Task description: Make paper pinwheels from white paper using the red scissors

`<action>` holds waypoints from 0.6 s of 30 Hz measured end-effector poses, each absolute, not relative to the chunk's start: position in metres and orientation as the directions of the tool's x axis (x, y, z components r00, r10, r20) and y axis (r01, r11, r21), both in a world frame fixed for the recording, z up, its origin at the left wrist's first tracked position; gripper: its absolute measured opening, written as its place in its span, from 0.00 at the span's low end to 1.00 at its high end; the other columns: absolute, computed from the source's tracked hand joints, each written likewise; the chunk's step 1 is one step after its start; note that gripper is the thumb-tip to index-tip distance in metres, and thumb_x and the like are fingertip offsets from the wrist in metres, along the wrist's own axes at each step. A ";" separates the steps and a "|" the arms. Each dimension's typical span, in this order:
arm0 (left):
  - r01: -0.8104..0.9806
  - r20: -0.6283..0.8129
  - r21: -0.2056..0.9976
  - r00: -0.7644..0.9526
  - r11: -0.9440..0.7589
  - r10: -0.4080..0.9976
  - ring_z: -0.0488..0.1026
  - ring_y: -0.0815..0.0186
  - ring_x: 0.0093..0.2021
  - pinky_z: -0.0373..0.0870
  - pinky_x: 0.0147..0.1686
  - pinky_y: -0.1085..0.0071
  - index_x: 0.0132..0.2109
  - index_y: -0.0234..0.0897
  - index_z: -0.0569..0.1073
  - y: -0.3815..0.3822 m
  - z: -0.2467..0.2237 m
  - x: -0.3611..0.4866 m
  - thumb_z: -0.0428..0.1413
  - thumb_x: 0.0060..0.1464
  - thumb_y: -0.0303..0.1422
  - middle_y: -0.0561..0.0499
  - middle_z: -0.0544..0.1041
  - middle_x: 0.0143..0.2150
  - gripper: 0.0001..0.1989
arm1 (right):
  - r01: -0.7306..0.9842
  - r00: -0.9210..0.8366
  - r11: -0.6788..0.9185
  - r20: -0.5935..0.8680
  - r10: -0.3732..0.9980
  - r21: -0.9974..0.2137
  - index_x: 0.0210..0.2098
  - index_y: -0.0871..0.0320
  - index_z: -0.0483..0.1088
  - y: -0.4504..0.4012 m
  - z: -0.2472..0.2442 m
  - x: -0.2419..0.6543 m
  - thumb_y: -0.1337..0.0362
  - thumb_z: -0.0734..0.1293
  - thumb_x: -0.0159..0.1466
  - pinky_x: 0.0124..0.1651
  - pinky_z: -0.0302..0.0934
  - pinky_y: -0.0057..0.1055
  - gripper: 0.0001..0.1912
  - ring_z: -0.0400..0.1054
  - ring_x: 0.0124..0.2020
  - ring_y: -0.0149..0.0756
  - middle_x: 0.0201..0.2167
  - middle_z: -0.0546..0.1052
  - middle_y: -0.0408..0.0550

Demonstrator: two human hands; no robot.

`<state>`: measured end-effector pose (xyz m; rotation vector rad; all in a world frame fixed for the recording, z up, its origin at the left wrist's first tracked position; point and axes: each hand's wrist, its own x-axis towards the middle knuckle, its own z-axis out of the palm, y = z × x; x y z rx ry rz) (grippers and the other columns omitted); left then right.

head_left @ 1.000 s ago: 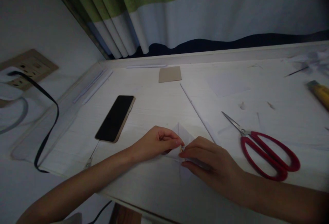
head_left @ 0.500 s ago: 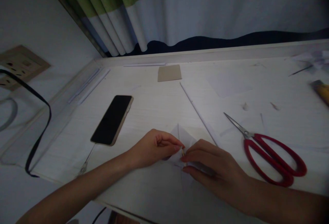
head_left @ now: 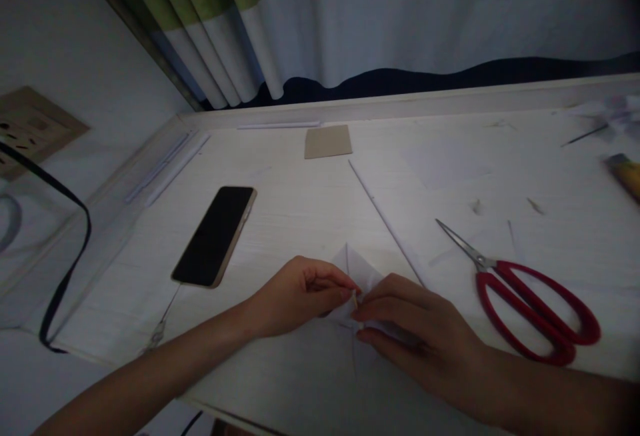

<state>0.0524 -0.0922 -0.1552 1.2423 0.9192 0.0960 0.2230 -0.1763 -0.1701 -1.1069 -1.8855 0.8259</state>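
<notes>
My left hand [head_left: 305,295] is closed in a pinch, thumb and forefinger together at the tip of a small pale stick-like piece [head_left: 355,299]. From the other side, the fingertips of my right hand [head_left: 415,323] close on the same piece. Its exact kind is too small and dim to make out. Under both hands lies a white sheet of folded paper [head_left: 359,264] with a crease running down from its pointed top corner. The hands hide much of the paper.
Red-handled scissors [head_left: 530,306] lie at right, nearly closed. A thin rolled paper stick [head_left: 385,219] slants behind the hands. A phone [head_left: 215,236] rests at left, with a tan card [head_left: 329,141] farther back. More paper rolls [head_left: 177,169] lie along the left edge, near a black cable [head_left: 83,243].
Both hands stay over the paper with only slight finger movement at the small piece. The whole view has shifted a little; nothing else on the table has moved.
</notes>
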 end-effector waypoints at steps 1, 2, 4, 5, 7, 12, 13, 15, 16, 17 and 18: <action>0.404 -0.539 0.842 0.655 0.357 0.530 0.55 0.77 0.18 0.49 0.18 0.79 0.33 0.34 0.73 -0.092 -0.155 0.052 0.54 0.47 0.30 0.59 0.64 0.18 0.06 | 0.389 -0.316 0.411 0.300 0.900 -0.824 0.37 0.57 0.69 -0.176 -0.170 0.223 0.70 0.64 0.57 0.36 0.65 0.28 0.08 0.66 0.35 0.32 0.32 0.72 0.47; 0.406 -0.533 0.846 0.658 0.346 0.532 0.55 0.77 0.18 0.49 0.18 0.79 0.33 0.34 0.73 -0.093 -0.154 0.052 0.54 0.47 0.30 0.59 0.63 0.17 0.06 | 0.386 -0.320 0.413 0.300 0.899 -0.825 0.37 0.57 0.69 -0.176 -0.170 0.223 0.70 0.64 0.57 0.36 0.65 0.28 0.08 0.66 0.35 0.33 0.32 0.72 0.47; 0.411 -0.524 0.852 0.660 0.324 0.538 0.56 0.77 0.18 0.50 0.18 0.79 0.33 0.34 0.73 -0.093 -0.153 0.052 0.53 0.47 0.29 0.59 0.64 0.17 0.06 | 0.377 -0.327 0.417 0.302 0.895 -0.827 0.37 0.56 0.68 -0.175 -0.170 0.223 0.70 0.63 0.58 0.37 0.65 0.28 0.08 0.66 0.35 0.33 0.33 0.72 0.47; 0.415 -0.520 0.854 0.660 0.314 0.542 0.56 0.77 0.18 0.50 0.18 0.80 0.33 0.34 0.74 -0.093 -0.153 0.052 0.53 0.47 0.29 0.59 0.65 0.18 0.06 | 0.376 -0.327 0.415 0.300 0.896 -0.828 0.37 0.56 0.68 -0.175 -0.170 0.224 0.70 0.63 0.58 0.37 0.65 0.29 0.08 0.66 0.35 0.33 0.32 0.72 0.47; 0.423 -0.516 0.856 0.656 0.298 0.550 0.58 0.77 0.19 0.52 0.19 0.80 0.34 0.35 0.74 -0.093 -0.152 0.053 0.53 0.47 0.29 0.58 0.68 0.20 0.06 | 0.378 -0.325 0.415 0.301 0.896 -0.828 0.37 0.56 0.68 -0.175 -0.170 0.224 0.69 0.63 0.58 0.36 0.64 0.28 0.07 0.66 0.35 0.33 0.32 0.72 0.47; 0.397 -0.521 0.853 0.648 0.338 0.555 0.68 0.74 0.25 0.61 0.26 0.79 0.34 0.35 0.74 -0.094 -0.152 0.053 0.55 0.46 0.28 0.54 0.74 0.26 0.07 | 0.389 -0.325 0.398 0.281 0.903 -0.831 0.36 0.58 0.68 -0.176 -0.170 0.224 0.69 0.64 0.57 0.36 0.64 0.28 0.06 0.66 0.34 0.33 0.32 0.71 0.48; 0.381 -0.522 0.853 0.652 0.357 0.550 0.69 0.74 0.27 0.62 0.28 0.78 0.34 0.35 0.74 -0.094 -0.152 0.053 0.55 0.45 0.27 0.54 0.75 0.27 0.07 | 0.386 -0.326 0.395 0.278 0.904 -0.834 0.36 0.58 0.68 -0.176 -0.171 0.224 0.70 0.64 0.57 0.36 0.63 0.28 0.06 0.66 0.34 0.33 0.32 0.71 0.48; 0.355 -0.523 0.850 0.656 0.389 0.544 0.71 0.73 0.28 0.64 0.31 0.77 0.34 0.35 0.74 -0.095 -0.153 0.053 0.56 0.44 0.27 0.53 0.76 0.28 0.07 | 0.377 -0.329 0.393 0.275 0.903 -0.839 0.36 0.58 0.68 -0.176 -0.171 0.224 0.70 0.64 0.57 0.36 0.63 0.28 0.07 0.66 0.35 0.32 0.32 0.71 0.47; 0.347 -0.524 0.849 0.656 0.399 0.543 0.71 0.73 0.29 0.64 0.31 0.77 0.34 0.35 0.74 -0.095 -0.154 0.053 0.56 0.44 0.27 0.53 0.77 0.28 0.07 | 0.376 -0.327 0.391 0.274 0.904 -0.840 0.37 0.58 0.68 -0.176 -0.172 0.224 0.69 0.65 0.57 0.36 0.63 0.28 0.07 0.66 0.35 0.33 0.32 0.71 0.47; 0.342 -0.525 0.848 0.655 0.405 0.544 0.71 0.73 0.29 0.64 0.32 0.77 0.34 0.35 0.75 -0.095 -0.154 0.053 0.57 0.44 0.27 0.53 0.77 0.29 0.07 | 0.376 -0.324 0.390 0.274 0.905 -0.841 0.37 0.57 0.68 -0.176 -0.172 0.224 0.69 0.65 0.57 0.36 0.63 0.28 0.07 0.66 0.35 0.33 0.32 0.71 0.47; 0.341 -0.525 0.847 0.653 0.407 0.546 0.72 0.73 0.29 0.65 0.31 0.77 0.34 0.35 0.75 -0.095 -0.155 0.053 0.57 0.44 0.27 0.53 0.77 0.29 0.07 | 0.379 -0.319 0.387 0.274 0.907 -0.840 0.37 0.57 0.68 -0.177 -0.172 0.224 0.69 0.64 0.57 0.36 0.64 0.29 0.07 0.66 0.35 0.33 0.32 0.72 0.47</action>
